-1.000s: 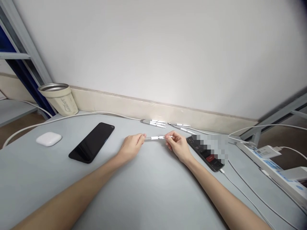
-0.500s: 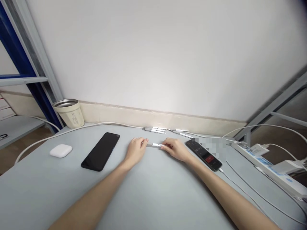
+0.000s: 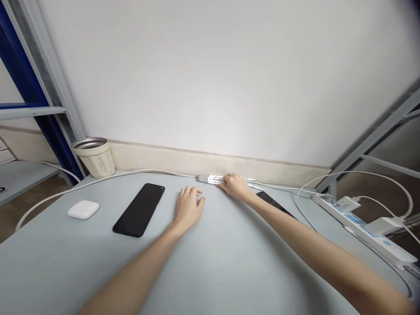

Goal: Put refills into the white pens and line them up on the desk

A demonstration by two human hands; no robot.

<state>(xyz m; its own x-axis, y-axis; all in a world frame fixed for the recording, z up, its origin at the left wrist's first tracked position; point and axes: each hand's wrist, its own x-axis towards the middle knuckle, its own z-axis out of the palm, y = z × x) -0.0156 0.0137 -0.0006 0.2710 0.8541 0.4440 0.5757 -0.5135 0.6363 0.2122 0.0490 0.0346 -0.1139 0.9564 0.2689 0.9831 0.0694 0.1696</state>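
My right hand lies at the far edge of the grey table, its fingers over a small group of white and silver pens. Whether it grips one of them, I cannot tell. My left hand rests on the tabletop with its fingers apart, holding nothing. A black smartphone lies to its left, and a white earbud case sits further left. My right forearm partly covers a second dark phone.
A cream metal-rimmed cup stands at the back left corner. White cables run along the wall's beige skirting. At the right lies a white power strip with plugged-in adapters. Metal shelf frames rise on both sides.
The pen held between both hands no longer shows there. My hands have parted, with the right reaching far to the pens and the left resting on the table. The view has shifted slightly.
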